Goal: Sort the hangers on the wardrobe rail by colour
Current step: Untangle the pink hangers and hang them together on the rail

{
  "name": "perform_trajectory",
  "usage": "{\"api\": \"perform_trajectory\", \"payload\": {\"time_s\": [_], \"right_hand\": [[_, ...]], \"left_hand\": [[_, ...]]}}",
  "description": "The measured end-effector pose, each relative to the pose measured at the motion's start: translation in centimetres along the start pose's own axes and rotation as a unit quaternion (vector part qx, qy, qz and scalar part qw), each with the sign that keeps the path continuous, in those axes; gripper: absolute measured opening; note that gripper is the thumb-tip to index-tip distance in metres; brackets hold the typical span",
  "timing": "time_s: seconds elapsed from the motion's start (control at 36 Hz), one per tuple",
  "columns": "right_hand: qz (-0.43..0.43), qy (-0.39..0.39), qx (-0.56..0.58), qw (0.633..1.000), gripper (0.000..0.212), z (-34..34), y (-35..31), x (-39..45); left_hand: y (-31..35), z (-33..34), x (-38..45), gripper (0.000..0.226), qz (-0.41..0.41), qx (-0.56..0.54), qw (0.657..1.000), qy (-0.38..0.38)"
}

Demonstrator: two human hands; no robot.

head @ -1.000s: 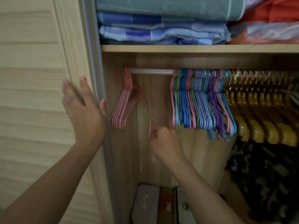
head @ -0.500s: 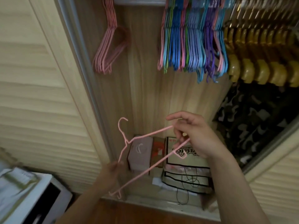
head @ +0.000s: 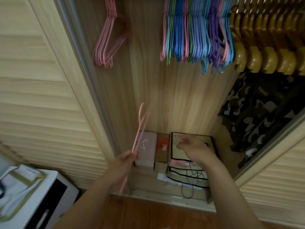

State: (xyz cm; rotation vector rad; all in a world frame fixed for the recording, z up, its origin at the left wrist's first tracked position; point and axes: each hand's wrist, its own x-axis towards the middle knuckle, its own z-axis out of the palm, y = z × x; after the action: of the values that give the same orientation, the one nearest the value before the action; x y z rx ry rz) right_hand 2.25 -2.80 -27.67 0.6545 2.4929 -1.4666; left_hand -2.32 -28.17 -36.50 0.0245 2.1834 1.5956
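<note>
A: Big stuff first?
B: Louvred sliding door (head: 38,90) on left, second louvred door (head: 277,184) lower right. Wood-grain wardrobe back panel (head: 165,96) between. Wooden floor (head: 148,212) at bottom. White appliance (head: 41,200) in lower-left corner, row of small marks on top, too small to read.

A: Hanging?
B: Mixed bunch of hangers (head: 196,30) top centre: blue, pink, green, purple, unsorted. Yellow chunky hangers (head: 267,47) just to the right, camouflage garments (head: 264,116) beneath them. Pink hanger group (head: 109,40) apart at far left, near the door edge. Rail itself out of frame.

A: Wardrobe bottom?
B: Pink box (head: 146,149) with white curved logo, no readable text. Brown carton (head: 162,151) beside it, red print, unreadable. Black-trimmed fabric box (head: 189,162) next, printed lettering partly covered by hand, blurred, illegible. Thin black cord (head: 191,182) looping over its front.

A: Hands?
B: Left hand (head: 125,161) gripping single pink hanger (head: 137,141) at lower part, fingers curled round wire; hook pointing up, seen edge-on, motion-blurred, well below the hung groups. Right hand (head: 194,149) over fabric box, fingers loosely spread, holding nothing, blurred.
</note>
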Motion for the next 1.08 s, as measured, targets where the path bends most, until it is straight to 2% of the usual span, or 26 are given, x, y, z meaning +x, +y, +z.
{"api": "perform_trajectory", "payload": {"time_s": [0.06, 0.14, 0.22, 0.28, 0.36, 0.44, 0.56, 0.64, 0.72, 0.78, 0.83, 0.86, 0.92, 1.0, 1.08], "right_hand": [[-0.010, -0.056, 0.005, 0.998, 0.029, 0.8, -0.3, -0.7], [-0.036, -0.151, 0.019, 0.988, 0.024, 1.6, -0.6, -1.6], [-0.062, -0.244, 0.051, 0.966, 0.022, 1.8, -0.8, -2.5], [-0.076, -0.264, 0.067, 0.959, 0.018, 1.7, -0.8, -2.7], [-0.098, -0.238, 0.065, 0.964, 0.028, 1.3, -0.5, -2.7], [-0.141, -0.179, 0.059, 0.972, 0.021, 1.3, -0.6, -2.5], [-0.168, -0.101, 0.041, 0.980, 0.029, 2.4, -1.5, -2.3], [-0.183, -0.063, 0.058, 0.979, 0.024, 3.3, -2.3, -2.3], [-0.207, -0.018, 0.086, 0.974, 0.037, 4.0, -3.4, -2.2], [-0.238, 0.011, 0.107, 0.965, 0.040, 4.5, -5.1, -2.0], [-0.256, 0.047, 0.104, 0.960, 0.041, 4.6, -6.8, -1.5], [-0.262, 0.060, 0.099, 0.958, 0.042, 4.6, -7.8, -1.3], [-0.279, 0.079, 0.105, 0.951, 0.044, 4.6, -10.0, -0.8], [-0.295, 0.113, 0.113, 0.942, 0.043, 4.7, -13.7, 0.5], [-0.310, 0.153, 0.124, 0.930, 0.044, 5.3, -17.4, 2.0]], "left_hand": [[1.1, 0.7, 0.5, 0.028, -0.029, -0.083, 0.995, -0.049], [3.5, 2.0, 1.1, 0.012, -0.045, -0.239, 0.963, -0.119], [6.0, 3.5, 1.3, 0.015, -0.026, -0.280, 0.951, -0.131], [7.5, 4.4, 1.5, 0.024, -0.030, -0.286, 0.952, -0.108], [9.3, 5.2, 2.0, 0.028, -0.039, -0.281, 0.957, -0.060], [10.6, 5.6, 3.0, 0.043, -0.060, -0.277, 0.959, -0.018], [12.2, 5.9, 3.6, 0.047, -0.056, -0.261, 0.963, -0.023], [13.1, 5.8, 3.8, 0.045, -0.025, -0.254, 0.966, -0.035], [14.1, 4.8, 3.2, 0.036, 0.008, -0.207, 0.977, -0.047], [15.0, 2.2, 2.8, 0.027, 0.061, -0.153, 0.986, -0.036], [16.8, -1.1, 2.3, 0.019, 0.159, -0.077, 0.984, 0.028], [18.1, -3.1, 1.8, 0.016, 0.221, -0.038, 0.971, 0.078], [21.1, -7.3, 0.3, 0.019, 0.346, 0.013, 0.918, 0.196], [25.3, -12.8, -2.5, 0.018, 0.481, 0.038, 0.812, 0.329], [28.4, -17.6, -3.1, 0.014, 0.555, 0.120, 0.698, 0.436]]}}
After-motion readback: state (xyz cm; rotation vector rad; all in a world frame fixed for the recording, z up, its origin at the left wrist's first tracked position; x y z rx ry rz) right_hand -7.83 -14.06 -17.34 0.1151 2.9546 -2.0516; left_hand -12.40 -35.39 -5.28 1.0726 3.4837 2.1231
